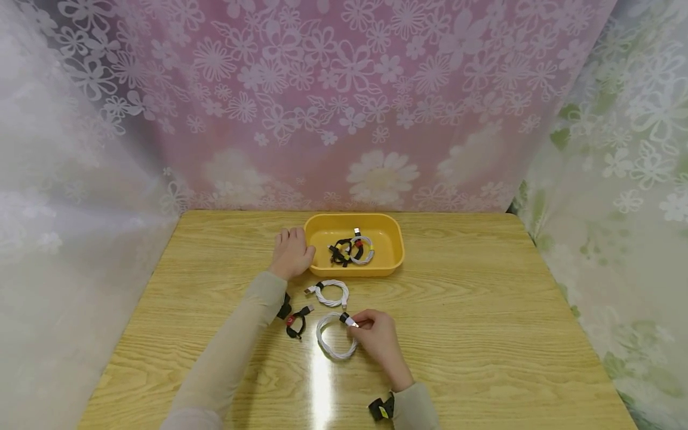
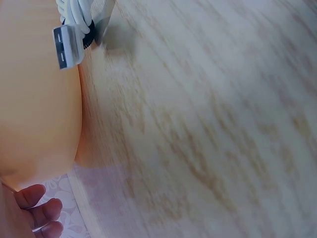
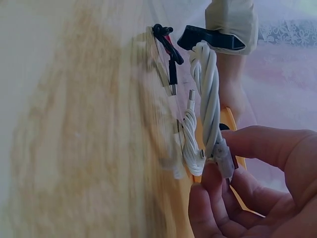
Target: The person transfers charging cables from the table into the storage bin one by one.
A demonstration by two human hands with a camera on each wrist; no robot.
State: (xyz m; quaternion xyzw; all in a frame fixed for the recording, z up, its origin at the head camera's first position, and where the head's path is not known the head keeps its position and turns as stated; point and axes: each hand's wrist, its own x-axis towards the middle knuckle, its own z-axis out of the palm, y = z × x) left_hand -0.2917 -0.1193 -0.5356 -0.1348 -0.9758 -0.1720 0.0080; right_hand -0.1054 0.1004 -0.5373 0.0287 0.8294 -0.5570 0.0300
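Note:
My left hand (image 1: pixel 291 254) grips the left rim of a yellow plastic bin (image 1: pixel 355 272), its thumb lying at the edge. With thumb and fingertips, my right hand (image 1: pixel 378 339) pinches a coiled white USB cable (image 1: pixel 321 341) near its plug and black strap; the right wrist view shows the coil on edge in the fingers. Behind it a smaller coiled white cable (image 1: pixel 332 304) lies on the table before the bin. A black coiled cable (image 1: pixel 295 328) with a red tag is left of the held coil.
Inside the bin are black coiled cables (image 1: pixel 340 255) and a grey-white coiled cable (image 1: pixel 371 254) with a yellow tie. The wooden table (image 1: pixel 473 310) reaches back to a pink floral curtain (image 1: pixel 322 119). Pale curtains hang at both sides.

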